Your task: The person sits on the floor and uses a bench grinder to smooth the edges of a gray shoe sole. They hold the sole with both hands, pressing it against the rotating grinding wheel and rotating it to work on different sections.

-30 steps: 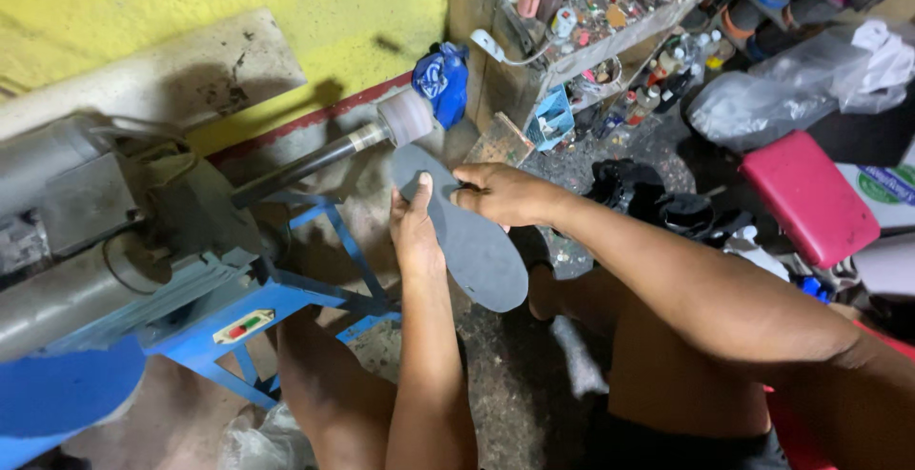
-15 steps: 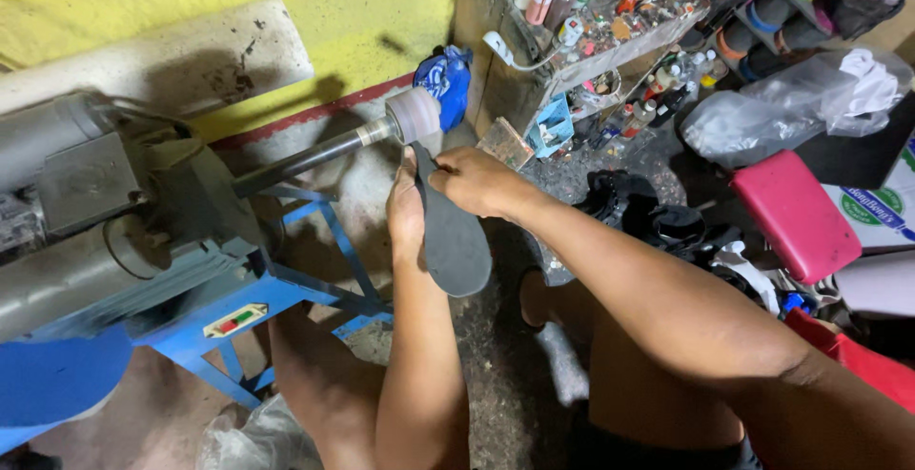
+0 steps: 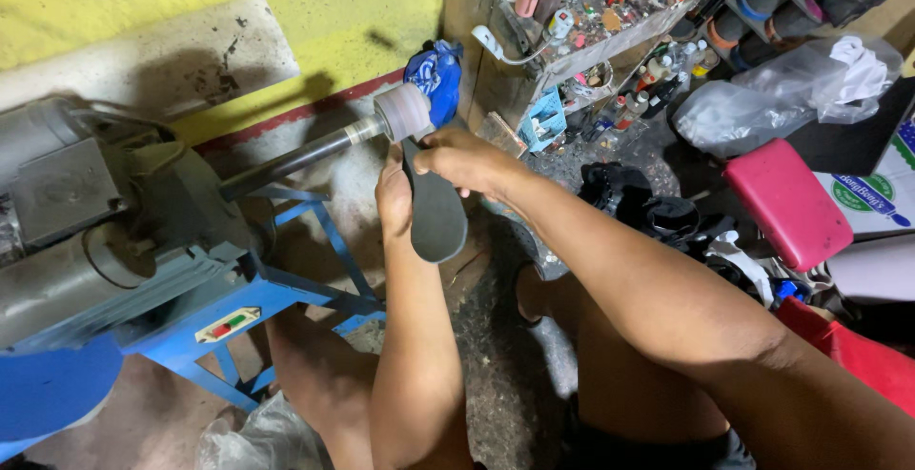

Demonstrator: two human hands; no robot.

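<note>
Head view, hands: the left hand (image 3: 393, 195) and the right hand (image 3: 464, 157) are both clamped on one grey shoe sole (image 3: 437, 211).
Left hand: it grips the left edge of the sole, fingers closed around it, thumb side up.
Right hand: it grips the top part of the sole from the right side, fingers curled over the edge.
Shoe sole: it is dark grey, flat and long, it stands almost upright with a small tilt, and the wide rounded end points down.
Place of the sole: its top end is just under the sanding drum (image 3: 402, 112); I cannot tell if they touch.
Sanding drum: it is a pale cylinder on the end of a dark metal shaft (image 3: 295, 160).
Shaft: it comes out of a grey motor (image 3: 91, 232) on the left.
Motor: it sits on a blue metal stand (image 3: 286, 294).
Wall: it is yellow (image 3: 315, 12), with a grey patch behind the motor.
Behind the drum: there is a blue crumpled bag (image 3: 437, 71).
Right side: a crowded shelf (image 3: 591, 41) with bottles and small things, a clear plastic bag (image 3: 762, 98) and a pink stool (image 3: 786, 205).
Floor: dark shoes (image 3: 648, 208) lie near the right arm.
</note>
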